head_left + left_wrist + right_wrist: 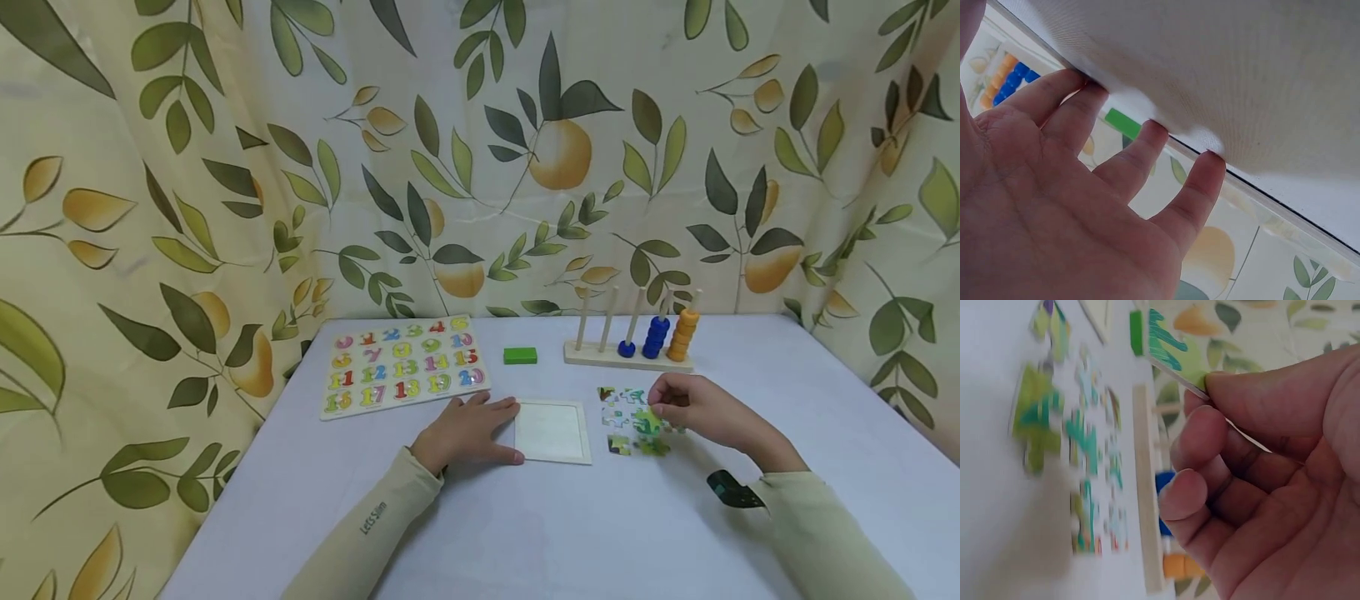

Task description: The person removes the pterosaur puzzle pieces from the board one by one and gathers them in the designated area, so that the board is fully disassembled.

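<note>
My right hand (701,410) pinches a jigsaw piece (1175,355) between thumb and fingertips, its green and teal print showing in the right wrist view. Below that hand, several loose jigsaw pieces (618,445) with green and teal pictures lie spread on the white table. My left hand (471,430) rests palm down, fingers spread, with its fingertips and thumb at the left edge of a flat white puzzle frame (587,437). The left wrist view shows its fingers (1194,194) extended, touching the white surface.
A number puzzle board (405,367) lies at the back left. Behind the frame sits a green block (520,356). At the back right stands a wooden peg counter (615,357) with blue and orange beads. A leaf-patterned curtain (480,167) hangs behind the table.
</note>
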